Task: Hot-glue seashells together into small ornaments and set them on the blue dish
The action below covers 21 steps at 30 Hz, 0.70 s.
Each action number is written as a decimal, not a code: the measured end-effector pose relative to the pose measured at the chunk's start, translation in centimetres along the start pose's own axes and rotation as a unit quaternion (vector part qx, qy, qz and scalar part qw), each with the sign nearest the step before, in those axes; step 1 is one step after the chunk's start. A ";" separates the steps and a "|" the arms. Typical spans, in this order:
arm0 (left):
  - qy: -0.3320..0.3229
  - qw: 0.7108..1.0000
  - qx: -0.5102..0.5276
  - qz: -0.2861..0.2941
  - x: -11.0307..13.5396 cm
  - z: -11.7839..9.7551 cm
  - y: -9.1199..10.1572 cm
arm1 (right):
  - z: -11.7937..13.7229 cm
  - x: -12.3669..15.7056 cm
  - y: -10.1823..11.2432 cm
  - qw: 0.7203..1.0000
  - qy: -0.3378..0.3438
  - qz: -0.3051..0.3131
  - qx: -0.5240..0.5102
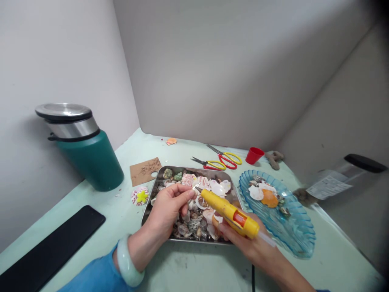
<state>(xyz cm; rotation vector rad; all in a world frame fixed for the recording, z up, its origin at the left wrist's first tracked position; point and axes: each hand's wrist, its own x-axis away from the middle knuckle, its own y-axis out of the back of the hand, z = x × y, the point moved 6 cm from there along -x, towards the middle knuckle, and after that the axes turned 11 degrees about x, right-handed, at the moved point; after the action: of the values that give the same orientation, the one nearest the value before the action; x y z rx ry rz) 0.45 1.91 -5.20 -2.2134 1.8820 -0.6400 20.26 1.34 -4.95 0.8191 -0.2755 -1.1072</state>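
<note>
My right hand (243, 235) is wrapped round a yellow glue gun (225, 207), with a clear glue stick (267, 238) poking out of its back end. Its nozzle points left, toward the fingertips of my left hand (167, 207). Thumb and index finger of that hand pinch a small pale piece (195, 187) right at the nozzle; its kind is too small to make out. Both hands are over a metal tray (209, 243) filled with seashells (194, 219), part of which they hide.
Two pairs of scissors (216, 164) and a red cup (254, 155) stand behind the tray. On the right is a blue scalloped dish (299, 235) with shells. At left are a green bottle (91, 162), a black phone-like slab (57, 251), brown card (142, 172) and a dotted disc (135, 196).
</note>
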 end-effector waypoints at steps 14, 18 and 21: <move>-0.006 1.000 0.011 0.000 -0.1 -0.1 -0.1 | -0.6 0.2 -0.3 0.998 -0.020 -0.017 -0.048; 0.004 1.000 0.004 0.009 0.0 0.0 -0.2 | -0.5 0.2 -0.2 0.999 -0.022 -0.014 -0.030; 0.003 1.000 0.005 0.015 0.0 0.0 -0.3 | -0.4 0.2 0.0 0.999 -0.023 -0.021 -0.010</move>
<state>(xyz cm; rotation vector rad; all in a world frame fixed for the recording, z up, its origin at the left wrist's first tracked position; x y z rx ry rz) 0.68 1.95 -5.10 -2.1748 1.9073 -0.6492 20.57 1.38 -5.22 0.7855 -0.2870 -1.1686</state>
